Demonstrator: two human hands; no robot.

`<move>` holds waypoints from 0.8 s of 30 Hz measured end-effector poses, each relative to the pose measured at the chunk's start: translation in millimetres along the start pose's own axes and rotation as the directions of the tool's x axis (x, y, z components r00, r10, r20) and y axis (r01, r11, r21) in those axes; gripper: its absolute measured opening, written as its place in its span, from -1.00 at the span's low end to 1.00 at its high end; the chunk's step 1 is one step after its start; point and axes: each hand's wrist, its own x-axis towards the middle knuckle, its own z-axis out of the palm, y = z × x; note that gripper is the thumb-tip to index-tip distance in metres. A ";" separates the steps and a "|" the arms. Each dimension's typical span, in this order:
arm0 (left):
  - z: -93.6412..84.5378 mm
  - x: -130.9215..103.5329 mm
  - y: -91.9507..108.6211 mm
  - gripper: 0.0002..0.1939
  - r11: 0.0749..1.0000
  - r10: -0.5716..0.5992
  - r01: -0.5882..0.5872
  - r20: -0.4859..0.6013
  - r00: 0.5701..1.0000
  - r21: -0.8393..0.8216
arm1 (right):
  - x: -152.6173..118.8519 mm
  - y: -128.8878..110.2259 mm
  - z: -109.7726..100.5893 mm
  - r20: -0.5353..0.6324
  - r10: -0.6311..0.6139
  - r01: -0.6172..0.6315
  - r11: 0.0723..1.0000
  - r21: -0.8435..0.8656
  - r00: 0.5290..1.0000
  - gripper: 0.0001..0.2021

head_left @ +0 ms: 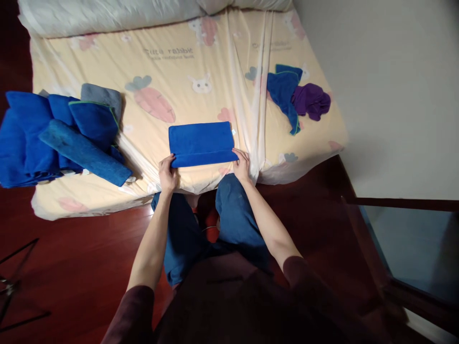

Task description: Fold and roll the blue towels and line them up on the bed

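Note:
A blue cloth (201,138) lies flat on the patterned bed sheet (201,102), a folded strip running along its near edge. Its near left corner is pinched in my left hand (168,174). At the near right corner, my right hand (241,165) grips the same edge between thumb and fingers. A small white tag shows on the cloth's right side.
Blue cloths (32,134) are heaped at the left, with a rolled blue cloth (86,152) on top and a grey cloth (102,98) behind. A crumpled blue cloth (285,91) and a purple cloth (311,101) lie at the right, near the wall (387,95).

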 end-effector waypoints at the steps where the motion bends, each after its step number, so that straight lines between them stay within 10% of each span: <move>1: 0.1 -0.4 -0.8 -0.59 1.000 -0.003 0.003 -0.008 1.000 0.002 | -0.4 2.2 1.0 -0.020 0.003 -0.003 1.000 0.021 1.000 -0.39; 8: 1.7 -7.1 -5.7 -0.58 0.995 -0.091 0.093 -0.062 0.994 0.032 | -11.6 21.9 9.9 -0.132 0.095 -0.072 0.982 0.173 0.987 -0.73; 24: 8.5 -10.7 4.7 -0.61 0.967 -0.255 0.248 -0.217 0.942 -0.060 | 2.0 15.1 23.6 -0.218 0.311 -0.244 0.926 0.288 0.925 -0.59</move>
